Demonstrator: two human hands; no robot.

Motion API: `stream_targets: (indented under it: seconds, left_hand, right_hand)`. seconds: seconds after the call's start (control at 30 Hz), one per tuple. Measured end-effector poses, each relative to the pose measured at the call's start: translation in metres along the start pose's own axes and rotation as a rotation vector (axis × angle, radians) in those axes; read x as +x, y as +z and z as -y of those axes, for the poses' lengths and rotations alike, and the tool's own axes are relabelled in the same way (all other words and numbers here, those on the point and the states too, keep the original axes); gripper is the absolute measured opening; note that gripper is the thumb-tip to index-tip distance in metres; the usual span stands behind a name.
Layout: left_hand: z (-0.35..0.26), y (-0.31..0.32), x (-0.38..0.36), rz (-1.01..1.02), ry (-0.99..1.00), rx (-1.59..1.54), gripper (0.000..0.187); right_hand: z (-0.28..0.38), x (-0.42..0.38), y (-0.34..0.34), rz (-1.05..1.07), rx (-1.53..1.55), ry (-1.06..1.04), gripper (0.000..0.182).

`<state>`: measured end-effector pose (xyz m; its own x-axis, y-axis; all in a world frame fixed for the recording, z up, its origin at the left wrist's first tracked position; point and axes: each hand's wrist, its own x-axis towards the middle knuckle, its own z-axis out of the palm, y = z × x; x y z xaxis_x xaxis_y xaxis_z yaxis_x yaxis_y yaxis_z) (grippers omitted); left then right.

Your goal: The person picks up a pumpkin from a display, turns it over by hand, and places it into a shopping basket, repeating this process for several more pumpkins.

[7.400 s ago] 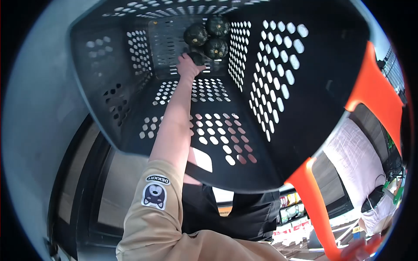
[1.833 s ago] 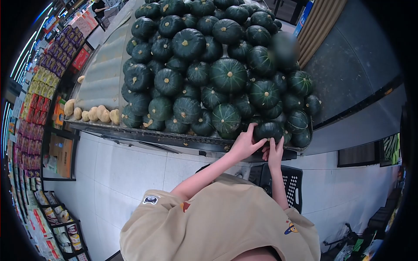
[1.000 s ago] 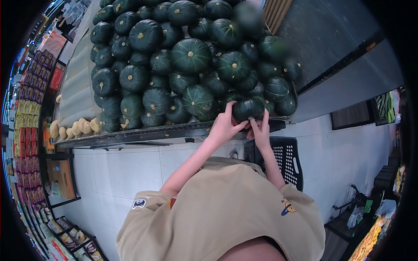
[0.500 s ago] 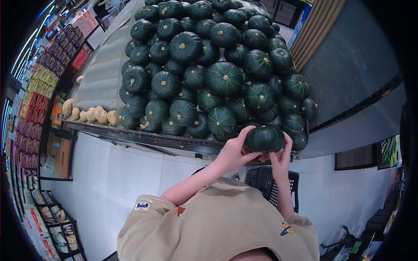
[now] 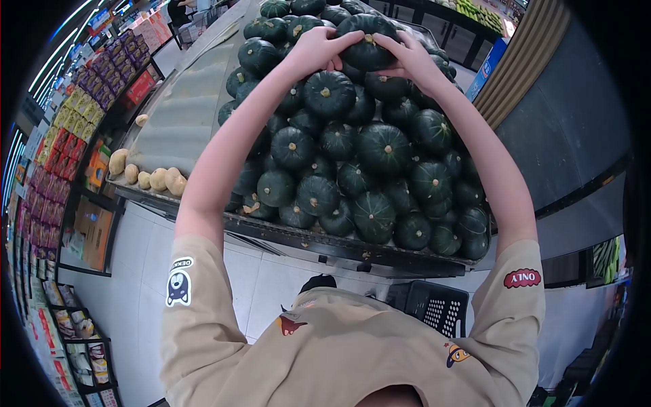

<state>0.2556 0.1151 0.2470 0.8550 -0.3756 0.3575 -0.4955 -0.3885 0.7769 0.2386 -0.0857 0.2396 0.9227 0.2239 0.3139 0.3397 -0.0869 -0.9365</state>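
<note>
Both my arms stretch out over a heap of dark green pumpkins (image 5: 384, 148). Between my hands, near the top of the heap, is one large dark green pumpkin (image 5: 368, 42) with its stem facing me. My left hand (image 5: 317, 51) grips its left side, with the thumb on top near the stem. On its right side my right hand (image 5: 411, 60) holds on, thumb near the stem and fingers below. Other pumpkins lie against it, and its underside is hidden.
Potatoes (image 5: 158, 179) line the stand's front left edge beside a grey-green cover (image 5: 178, 108). Packaged goods (image 5: 68, 146) fill shelves at left. A black perforated basket (image 5: 441, 309) is below the stand's front edge. At right is a dark panel (image 5: 553, 129).
My hands have moved from the front right edge up to the top of the heap. The pumpkin held at the front edge earlier is no longer between them there; a large one is held at the top.
</note>
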Motion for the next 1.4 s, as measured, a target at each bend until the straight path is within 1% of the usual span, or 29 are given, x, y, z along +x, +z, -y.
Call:
stream_targets:
  seconds: [0.03, 0.07, 0.13, 0.2, 0.23, 0.27, 0.3, 0.33, 0.37, 0.4, 0.43, 0.47, 0.5, 0.53, 0.57, 0.6, 0.63, 0.67, 0.73, 0.8, 0.87, 0.93, 0.97, 1.0, 1.1, 1.13, 1.2, 1.3, 1.4]
  left_hand:
    - [0.014, -0.01, 0.02, 0.025, -0.046, 0.008, 0.056]
    - [0.023, -0.019, 0.034, 0.081, -0.085, 0.05, 0.057]
    - [0.047, -0.029, 0.058, 0.149, -0.106, 0.067, 0.06]
    - [0.059, -0.032, 0.067, 0.132, -0.165, 0.024, 0.062]
    - [0.063, -0.037, 0.072, 0.179, -0.214, -0.09, 0.066]
    - [0.067, -0.042, 0.077, 0.184, -0.21, -0.097, 0.066]
    - [0.071, -0.048, 0.083, 0.259, -0.326, -0.304, 0.067]
    - [0.075, -0.049, 0.086, 0.335, -0.445, -0.514, 0.068]
    - [0.08, -0.049, 0.092, 0.326, -0.467, -0.562, 0.067]
    - [0.083, -0.046, 0.096, 0.304, -0.386, -0.589, 0.065]
    - [0.083, -0.046, 0.096, 0.291, -0.342, -0.591, 0.063]
    - [0.083, -0.046, 0.096, 0.28, -0.298, -0.59, 0.061]
    - [0.09, -0.046, 0.103, 0.29, -0.3, -0.592, 0.061]
    - [0.103, -0.046, 0.114, 0.297, -0.254, -0.5, 0.06]
    - [0.11, -0.046, 0.118, 0.301, -0.206, -0.409, 0.06]
    - [0.117, -0.041, 0.121, 0.307, -0.205, -0.411, 0.06]
    - [0.118, -0.034, 0.122, 0.234, -0.096, -0.321, 0.061]
    - [0.118, -0.029, 0.123, 0.16, 0.013, -0.232, 0.062]
    - [0.121, -0.022, 0.126, 0.17, 0.042, -0.247, 0.065]
    - [0.123, -0.017, 0.132, 0.121, 0.119, -0.11, 0.064]
    - [0.125, -0.017, 0.134, 0.104, 0.15, -0.054, 0.068]
    - [0.126, -0.019, 0.134, 0.22, 0.094, -0.025, 0.082]
    - [0.124, -0.02, 0.133, 0.207, 0.099, 0.098, 0.086]
    - [0.125, -0.02, 0.133, 0.207, 0.098, 0.098, 0.086]
    - [0.141, -0.016, 0.145, 0.191, 0.239, 0.297, 0.093]
    - [0.139, -0.016, 0.143, 0.193, 0.238, 0.297, 0.093]
    - [0.134, -0.017, 0.141, 0.228, 0.224, 0.442, 0.083]
    - [0.131, -0.016, 0.141, 0.269, 0.259, 0.526, 0.081]
    - [0.132, -0.016, 0.14, 0.257, 0.252, 0.531, 0.081]
  right_hand:
    - [-0.002, 0.021, 0.0, 0.053, 0.041, 0.107, 0.056]
    - [-0.005, 0.035, 0.003, 0.048, 0.038, 0.101, 0.056]
    - [-0.015, 0.06, 0.011, 0.037, 0.077, 0.221, 0.043]
    - [-0.034, 0.087, 0.011, 0.029, 0.109, 0.26, 0.049]
    - [-0.038, 0.091, 0.013, -0.014, -0.003, 0.191, 0.05]
    - [-0.039, 0.092, 0.017, -0.056, -0.114, 0.125, 0.051]
    - [-0.049, 0.102, 0.015, -0.077, -0.335, 0.006, 0.056]
    - [-0.048, 0.104, 0.015, -0.079, -0.343, 0.017, 0.056]
    - [-0.045, 0.107, 0.014, -0.056, -0.642, -0.339, 0.058]
    - [-0.041, 0.109, 0.012, -0.024, -0.932, -0.703, 0.061]
    - [-0.038, 0.109, 0.014, -0.013, -0.978, -0.751, 0.067]
    - [-0.037, 0.111, 0.015, -0.014, -0.982, -0.743, 0.067]
    - [-0.035, 0.111, 0.016, 0.03, -0.916, -0.647, 0.069]
    - [-0.035, 0.111, 0.017, 0.071, -0.849, -0.554, 0.072]
    - [-0.044, 0.113, 0.017, 0.066, -0.851, -0.549, 0.072]
    - [-0.054, 0.114, 0.019, 0.03, -0.882, -0.535, 0.077]
    - [-0.058, 0.115, 0.021, -0.005, -0.912, -0.521, 0.083]
    - [-0.06, 0.116, 0.019, -0.007, -0.916, -0.517, 0.083]
    - [-0.061, 0.114, 0.016, 0.009, -0.817, -0.256, 0.092]
    - [-0.057, 0.113, 0.015, 0.005, -0.848, -0.229, 0.094]
    - [-0.058, 0.113, 0.015, -0.066, -0.997, -0.13, 0.093]
    - [-0.069, 0.113, 0.016, -0.077, -1.028, -0.182, 0.093]
    - [-0.075, 0.114, 0.016, -0.083, -1.052, -0.237, 0.093]
    - [-0.08, 0.115, 0.014, -0.083, -1.05, -0.237, 0.093]
    - [-0.08, 0.109, 0.021, -0.047, -1.085, -0.187, 0.094]
    - [-0.084, 0.11, 0.02, -0.047, -1.084, -0.186, 0.094]
    - [-0.093, 0.114, 0.017, -0.046, -1.09, -0.281, 0.097]
    - [-0.097, 0.113, 0.019, -0.007, -1.102, -0.234, 0.097]
    - [-0.098, 0.111, 0.019, -0.005, -1.086, -0.253, 0.097]
